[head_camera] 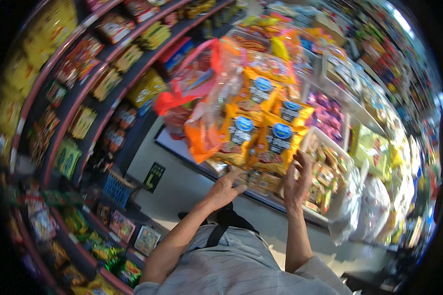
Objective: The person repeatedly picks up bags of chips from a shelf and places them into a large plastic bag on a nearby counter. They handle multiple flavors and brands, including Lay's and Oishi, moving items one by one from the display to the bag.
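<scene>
Several orange snack bags with dark panels and blue ovals (240,134) lie grouped on packaged goods before me. My left hand (226,187) is at their lower left edge, fingers spread and partly curled, over small clear-wrapped packs (260,180). Beside the lower right orange bag (278,142), my right hand (298,179) is raised with bent fingers apart; whether its fingertips touch the bag, I cannot tell. Neither hand visibly grips anything. Left of the bags lies a crumpled translucent red and orange plastic bag (203,134).
Curved-looking shelves of packaged snacks (107,61) line the left side. To the right are a bin of purple-wrapped sweets (326,114), a white bin of wrapped snacks (326,175) and white plastic bags (354,204). A blue plastic basket (117,190) stands at lower left.
</scene>
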